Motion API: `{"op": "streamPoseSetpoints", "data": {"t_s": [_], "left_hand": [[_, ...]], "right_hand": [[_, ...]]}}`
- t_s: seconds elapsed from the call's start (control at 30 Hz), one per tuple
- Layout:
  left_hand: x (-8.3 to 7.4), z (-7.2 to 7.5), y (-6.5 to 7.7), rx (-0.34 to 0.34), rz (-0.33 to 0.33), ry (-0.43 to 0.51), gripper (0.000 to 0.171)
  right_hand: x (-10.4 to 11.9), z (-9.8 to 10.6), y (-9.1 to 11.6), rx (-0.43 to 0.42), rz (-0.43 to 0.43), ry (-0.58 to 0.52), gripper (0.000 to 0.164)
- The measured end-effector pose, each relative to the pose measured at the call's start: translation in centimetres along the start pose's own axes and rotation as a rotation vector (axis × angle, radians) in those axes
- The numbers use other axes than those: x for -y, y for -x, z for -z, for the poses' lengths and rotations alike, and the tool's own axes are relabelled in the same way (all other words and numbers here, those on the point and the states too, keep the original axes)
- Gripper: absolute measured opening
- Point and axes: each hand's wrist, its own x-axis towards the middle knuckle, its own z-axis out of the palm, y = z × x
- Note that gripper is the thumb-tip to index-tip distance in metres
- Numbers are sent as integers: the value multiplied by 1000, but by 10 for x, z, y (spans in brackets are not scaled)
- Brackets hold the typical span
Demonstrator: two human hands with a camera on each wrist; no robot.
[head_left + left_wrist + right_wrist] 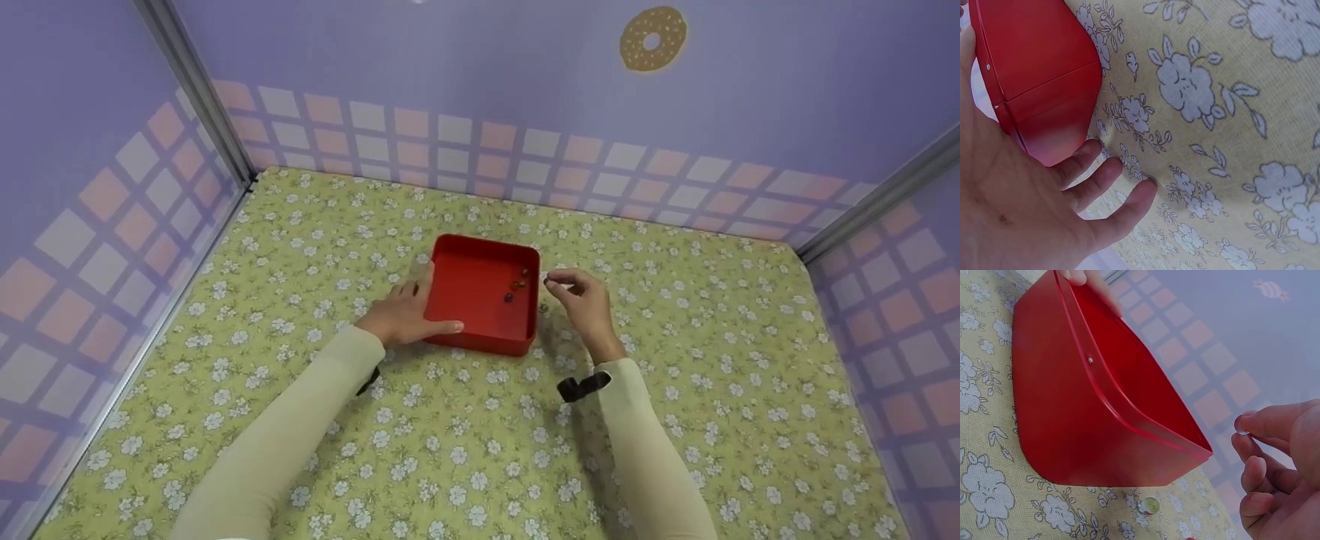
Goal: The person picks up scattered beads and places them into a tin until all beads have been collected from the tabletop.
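Observation:
A square red box (480,296) sits open-topped on the flowered cloth, with several small marbles (508,298) gathered toward its right side. My left hand (405,311) rests spread at the box's front left corner. Its thumb lies across the front rim, while three fingers (1129,211) extend loosely beside the wall in the left wrist view. Just outside the right wall, my right hand (589,304) pinches a clear marble (1243,430) between thumb and index finger, at about rim height. A greenish marble (1149,505) lies on the cloth beside the box.
Yellow cloth with white flowers (420,450) covers the table. Purple panels with pink and white squares (540,146) enclose it at the back and sides, joined by grey metal posts (202,90). A bit of something red (1190,538) shows at the right wrist view's lower edge.

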Motion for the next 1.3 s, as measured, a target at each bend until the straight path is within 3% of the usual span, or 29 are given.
{"op": "streamPoseSetpoints", "data": {"t_s": [0.5, 1.03, 1.3], "left_hand": [[0, -2, -1, 12, 7, 7, 117], [0, -1, 1, 9, 3, 26, 117], [-1, -1, 2, 9, 7, 24, 116]], "right_hand": [[-4, -5, 7, 36, -30, -31, 28], [-5, -11, 6, 32, 18, -20, 24], [-6, -15, 5, 53, -8, -12, 25]]}}
